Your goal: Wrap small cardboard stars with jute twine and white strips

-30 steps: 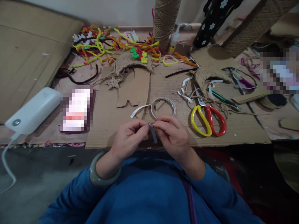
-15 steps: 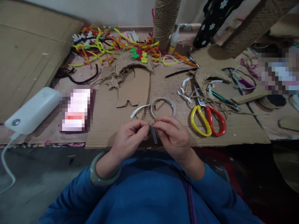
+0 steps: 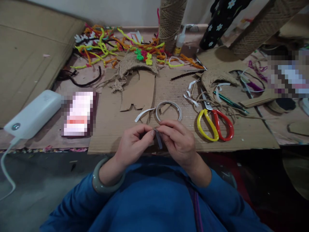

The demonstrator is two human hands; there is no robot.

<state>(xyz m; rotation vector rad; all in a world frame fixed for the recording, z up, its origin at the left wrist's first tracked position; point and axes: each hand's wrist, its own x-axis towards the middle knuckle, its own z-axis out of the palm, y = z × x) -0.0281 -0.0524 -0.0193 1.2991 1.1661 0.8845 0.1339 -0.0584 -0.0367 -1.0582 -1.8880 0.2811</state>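
Observation:
Close together at the front edge of the cardboard, my left hand (image 3: pixel 135 140) and my right hand (image 3: pixel 178 138) pinch a short strip of tape (image 3: pixel 158 139) that hangs down between the fingertips. The fingers hide its upper end. Just beyond them lies a roll of white double-sided tape (image 3: pixel 180 111) with its loose end stretched out to the left. Scissors (image 3: pixel 208 104) with one yellow and one red handle rest to the right of my right hand. Farther back is a twine-wrapped crescent (image 3: pixel 130 64) with small green, red and yellow flowers, beside a twine star (image 3: pixel 117 85).
A cardboard sheet (image 3: pixel 251 141) covers the table's middle. At left are a phone (image 3: pixel 78 112) and a white power bank (image 3: pixel 33 112) with a cable. Colourful pipe cleaners (image 3: pixel 101 48), a glue bottle (image 3: pixel 179 43) and a twine-wrapped column (image 3: pixel 172 22) stand or lie behind. Another twine crescent (image 3: pixel 214 75) is at right.

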